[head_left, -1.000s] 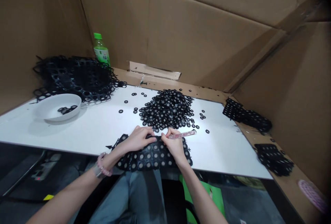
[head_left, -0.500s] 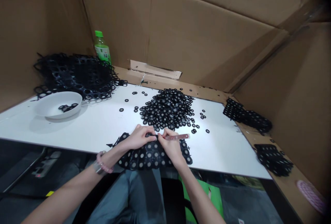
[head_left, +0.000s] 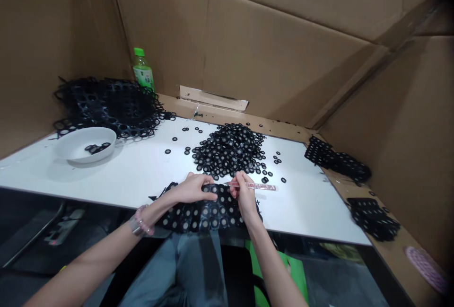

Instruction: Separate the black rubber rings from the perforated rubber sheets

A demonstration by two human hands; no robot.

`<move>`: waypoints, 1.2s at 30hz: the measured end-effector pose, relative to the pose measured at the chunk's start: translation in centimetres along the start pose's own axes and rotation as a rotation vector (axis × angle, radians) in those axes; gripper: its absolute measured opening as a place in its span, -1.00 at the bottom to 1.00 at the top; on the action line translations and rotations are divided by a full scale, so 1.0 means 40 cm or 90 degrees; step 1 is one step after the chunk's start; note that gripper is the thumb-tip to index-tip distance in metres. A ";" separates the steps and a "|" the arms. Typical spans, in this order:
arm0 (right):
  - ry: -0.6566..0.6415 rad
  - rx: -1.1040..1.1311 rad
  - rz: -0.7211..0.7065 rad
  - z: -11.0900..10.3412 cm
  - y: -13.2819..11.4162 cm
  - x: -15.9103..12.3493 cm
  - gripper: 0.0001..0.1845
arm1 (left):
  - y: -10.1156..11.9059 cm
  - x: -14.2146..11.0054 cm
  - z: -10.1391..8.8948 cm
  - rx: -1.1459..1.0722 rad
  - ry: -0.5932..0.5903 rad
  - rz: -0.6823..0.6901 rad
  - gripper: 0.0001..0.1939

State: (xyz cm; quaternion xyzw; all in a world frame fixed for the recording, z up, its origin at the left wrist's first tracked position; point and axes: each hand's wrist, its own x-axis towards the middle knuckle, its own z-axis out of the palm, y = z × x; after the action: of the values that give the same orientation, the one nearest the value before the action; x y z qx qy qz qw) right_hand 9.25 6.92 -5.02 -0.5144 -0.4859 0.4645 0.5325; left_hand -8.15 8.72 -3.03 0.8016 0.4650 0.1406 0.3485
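A black sheet of rubbery-looking rounds with pale centres hangs over the table's front edge above my lap. My left hand grips its upper edge, thumb on the near face and fingers on the far side. In my right hand, a slim pen-like tool with a pinkish patterned handle is pinched, its thin tip pointing left towards the sheet's upper edge. Whether the tip touches the sheet I cannot tell. Just beyond both hands lies a heap of loose black rings with pale centres.
On the left stand a white bowl with a few rings and a pile of black perforated sheets. A green-capped bottle stands behind. Stacked dotted sheets lie at right. Cardboard walls enclose the white table.
My right hand has moved a little right and up, drawing the tool away from my left fingers. The left thumb has spread slightly from its fingers, baring more of the sheet's edge.
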 end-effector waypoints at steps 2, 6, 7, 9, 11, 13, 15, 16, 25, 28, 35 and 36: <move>-0.016 -0.005 0.003 -0.001 -0.008 -0.016 -0.68 | -0.005 -0.003 0.000 0.005 0.005 -0.002 -0.71; -0.058 -0.051 0.020 -0.003 -0.015 -0.043 -0.66 | -0.023 -0.006 0.006 -0.026 0.016 0.000 -0.69; -0.064 -0.062 0.022 -0.003 -0.015 -0.046 -0.65 | -0.026 -0.007 0.008 -0.032 0.017 0.001 -0.69; -0.070 -0.082 0.021 -0.002 -0.012 -0.047 -0.66 | -0.032 -0.007 0.012 -0.038 0.020 -0.001 -0.68; -0.075 -0.098 0.016 0.000 -0.011 -0.046 -0.67 | -0.035 -0.007 0.016 -0.039 0.022 -0.006 -0.68; -0.079 -0.111 0.010 0.002 -0.011 -0.044 -0.67 | -0.037 -0.007 0.020 -0.039 0.025 -0.009 -0.68; -0.084 -0.123 0.003 0.003 -0.011 -0.044 -0.67 | -0.038 -0.007 0.023 -0.040 0.030 -0.007 -0.69; -0.086 -0.130 -0.001 0.003 -0.010 -0.044 -0.67 | -0.037 -0.008 0.025 -0.041 0.033 -0.006 -0.70; -0.099 -0.216 -0.094 0.008 -0.004 -0.049 -0.65 | -0.036 -0.013 0.032 -0.071 0.048 -0.016 -0.75; -0.102 -0.246 -0.135 0.016 -0.004 -0.052 -0.63 | -0.039 -0.011 0.036 -0.096 0.060 -0.015 -0.71; -0.088 -0.227 -0.142 0.033 -0.010 -0.057 -0.64 | -0.050 0.000 0.044 -0.335 0.031 0.017 -0.67; -0.085 -0.213 -0.129 0.030 -0.011 -0.055 -0.64 | -0.050 0.001 0.040 -0.322 0.025 0.024 -0.67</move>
State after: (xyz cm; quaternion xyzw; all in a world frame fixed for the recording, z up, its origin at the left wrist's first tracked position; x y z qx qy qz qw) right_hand 7.83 4.85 -4.67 -0.5126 -0.6396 0.3544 0.4502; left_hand -8.57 8.73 -5.56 0.6946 0.4070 0.2742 0.5261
